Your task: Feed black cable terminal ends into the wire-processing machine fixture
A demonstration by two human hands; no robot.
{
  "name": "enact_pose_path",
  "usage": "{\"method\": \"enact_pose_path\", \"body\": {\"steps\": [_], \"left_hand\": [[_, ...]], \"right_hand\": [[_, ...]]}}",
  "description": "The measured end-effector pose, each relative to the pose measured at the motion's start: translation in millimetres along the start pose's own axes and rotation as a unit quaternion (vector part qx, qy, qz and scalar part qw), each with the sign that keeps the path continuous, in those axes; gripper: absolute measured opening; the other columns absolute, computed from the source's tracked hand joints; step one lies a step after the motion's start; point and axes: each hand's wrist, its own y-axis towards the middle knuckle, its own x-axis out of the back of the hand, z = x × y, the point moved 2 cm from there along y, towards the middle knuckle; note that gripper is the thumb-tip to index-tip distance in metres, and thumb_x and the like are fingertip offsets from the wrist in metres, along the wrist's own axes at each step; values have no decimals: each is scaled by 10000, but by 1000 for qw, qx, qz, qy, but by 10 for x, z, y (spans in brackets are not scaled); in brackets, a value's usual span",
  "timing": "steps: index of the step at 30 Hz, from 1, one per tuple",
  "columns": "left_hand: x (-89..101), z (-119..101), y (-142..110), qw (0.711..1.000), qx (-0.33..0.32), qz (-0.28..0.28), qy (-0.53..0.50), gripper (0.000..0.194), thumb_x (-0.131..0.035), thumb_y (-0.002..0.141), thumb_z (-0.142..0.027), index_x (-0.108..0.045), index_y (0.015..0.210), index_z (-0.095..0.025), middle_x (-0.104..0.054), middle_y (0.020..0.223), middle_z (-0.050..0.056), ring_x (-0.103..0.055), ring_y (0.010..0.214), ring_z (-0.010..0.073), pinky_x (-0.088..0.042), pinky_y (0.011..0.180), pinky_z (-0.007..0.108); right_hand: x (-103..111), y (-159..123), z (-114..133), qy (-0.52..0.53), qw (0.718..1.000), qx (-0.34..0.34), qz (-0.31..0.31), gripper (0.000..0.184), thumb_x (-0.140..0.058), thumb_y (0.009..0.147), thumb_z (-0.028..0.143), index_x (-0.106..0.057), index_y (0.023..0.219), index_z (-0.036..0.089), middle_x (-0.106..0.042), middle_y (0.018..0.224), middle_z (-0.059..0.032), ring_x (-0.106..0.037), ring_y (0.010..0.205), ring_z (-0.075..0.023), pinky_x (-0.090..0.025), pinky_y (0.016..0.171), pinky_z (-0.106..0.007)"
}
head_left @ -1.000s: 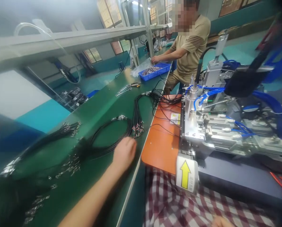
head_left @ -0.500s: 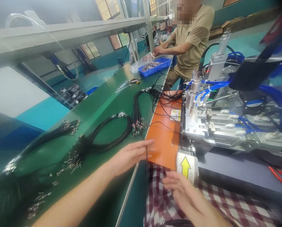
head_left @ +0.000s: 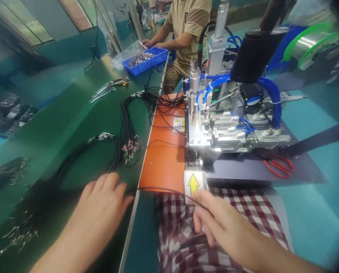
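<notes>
A thin black cable [head_left: 163, 189] stretches between my two hands, across the table edge and the near end of the orange plate [head_left: 165, 163]. My left hand [head_left: 103, 201] is curled over the green table with the cable at its thumb and fingers; its grip is partly hidden. Held between the thumb and fingers of my right hand [head_left: 217, 218] is the cable's other stretch, above the checkered cloth on my lap. Left of the plate lies a bundle of black cables [head_left: 125, 125] with stripped coloured ends. A looped cable bundle [head_left: 75, 153] lies partly behind my left hand.
A machine [head_left: 211, 125] with blue air tubes stands right of the plate, a yellow-arrow box [head_left: 193, 185] at its near corner. Red-handled pliers [head_left: 278, 167] lie on its base. Farther off are a blue tray [head_left: 146, 62] of small metal parts and a co-worker [head_left: 189, 34].
My left hand has moved left and turned palm down. My right hand has closed on the cable, which now lies across between both hands. The view has swung right.
</notes>
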Motion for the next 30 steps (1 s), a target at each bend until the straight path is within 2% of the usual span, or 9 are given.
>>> {"method": "enact_pose_path", "body": {"steps": [2, 4, 9, 13, 16, 18, 21, 26, 30], "left_hand": [[43, -289, 63, 993, -46, -52, -96, 351, -435, 907, -297, -594, 1150, -99, -626, 1104, 181, -596, 989, 318, -483, 784, 442], [7, -560, 152, 964, -102, -14, -247, 391, -381, 939, -204, -446, 1321, -157, -658, 1037, 103, -628, 885, 211, -499, 743, 327], [-182, -662, 310, 905, -31, 40, -423, 253, -357, 973, -190, -549, 1129, -242, -645, 892, 10, -625, 735, 122, -459, 631, 212], [-185, -649, 382, 902, -14, 56, -429, 255, -363, 972, -220, -571, 1117, -243, -612, 801, -3, -592, 658, 121, -438, 593, 221], [-91, -772, 494, 913, -4, 48, -405, 245, -392, 952, -241, -576, 1113, -220, -617, 876, 34, -591, 742, 167, -454, 644, 269], [-55, -872, 593, 900, -6, 50, -433, 238, -413, 945, -254, -557, 1132, -226, -624, 937, 41, -589, 792, 179, -455, 666, 277], [-113, -937, 739, 831, 27, 80, -550, 208, -432, 949, -289, -554, 1116, -262, -633, 852, -6, -576, 716, 141, -428, 599, 230], [-316, -876, 858, 662, 125, 172, -718, 212, -517, 914, -356, -606, 1054, -225, -552, 664, -36, -492, 594, 99, -398, 546, 195], [-356, -855, 863, 617, 145, 197, -748, 279, -540, 907, -346, -595, 1139, -203, -531, 633, -43, -426, 548, 74, -327, 494, 177]], "right_hand": [[16, 100, 139, -33, 999, 16, 28, 172, -356, 975, 244, -518, 934, 202, -590, 651, 46, -475, 445, -69, -428, 543, -236], [104, 183, 209, 10, 999, 27, 41, 121, -391, 945, 198, -512, 951, 196, -591, 678, 38, -511, 474, -79, -432, 507, -223], [504, 192, 2, 73, 994, 48, -68, 399, -650, 806, 199, -486, 1169, 200, -665, 920, -13, -601, 683, -108, -477, 617, -231], [523, 199, -84, 44, 981, 93, -165, 82, -581, 869, 241, -630, 866, 176, -629, 697, 18, -554, 598, -96, -451, 579, -222], [452, 253, -1, 28, 971, 100, -217, 225, -528, 901, 245, -583, 695, 174, -572, 580, 36, -511, 518, -84, -408, 508, -212], [461, 289, 52, 34, 968, 88, -233, 225, -542, 893, 254, -562, 683, 174, -557, 560, 41, -493, 500, -83, -388, 481, -207], [558, 333, 49, 113, 970, 65, -204, 212, -512, 906, 268, -580, 735, 162, -583, 599, 28, -512, 500, -82, -418, 499, -206], [686, 360, -93, 196, 959, 59, -196, 180, -531, 899, 279, -633, 854, 138, -621, 679, 10, -538, 525, -71, -443, 548, -201], [614, 407, -166, 250, 949, 62, -181, 177, -603, 864, 316, -638, 817, 149, -601, 644, 25, -513, 508, -69, -424, 500, -193]]}}
